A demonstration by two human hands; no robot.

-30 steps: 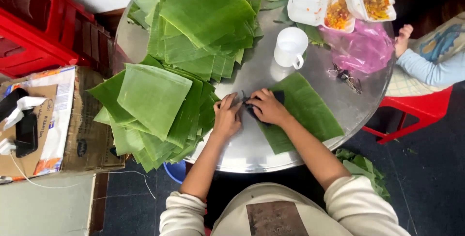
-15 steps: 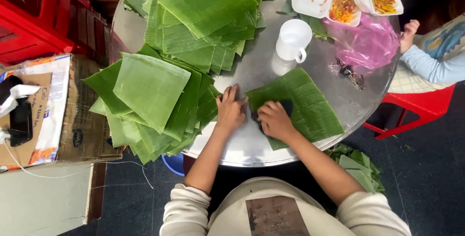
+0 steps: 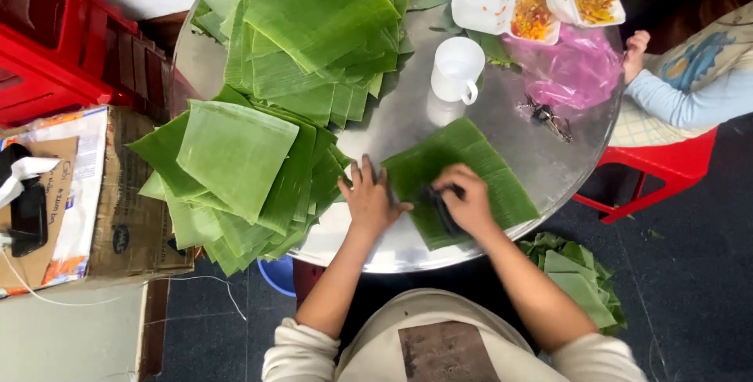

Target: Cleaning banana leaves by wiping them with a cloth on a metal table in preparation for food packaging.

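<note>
**Two stacks built, one leaf under my hands**

I press my left hand [image 3: 370,198] flat, fingers spread, on the near left end of the banana leaf [image 3: 463,178] that lies at the near edge of the desk [image 3: 408,119]. My right hand [image 3: 468,200] sits just beside it on the same leaf, closed around a small dark tool [image 3: 439,209]; I cannot tell what kind it is. The two hands are near each other but not touching.

Much looks done already: a stack of squared leaf pieces [image 3: 235,166] hangs over the left edge of the desk, and a second stack [image 3: 318,25] fills the far left part. This leaf looks only partly worked. More leaves [image 3: 576,280] lie on the floor by the near right edge, which I judge are left to do or are scraps.

A white cup [image 3: 457,68], a pink bag [image 3: 569,68] and an open food box [image 3: 518,1] sit toward the far right edge.
</note>
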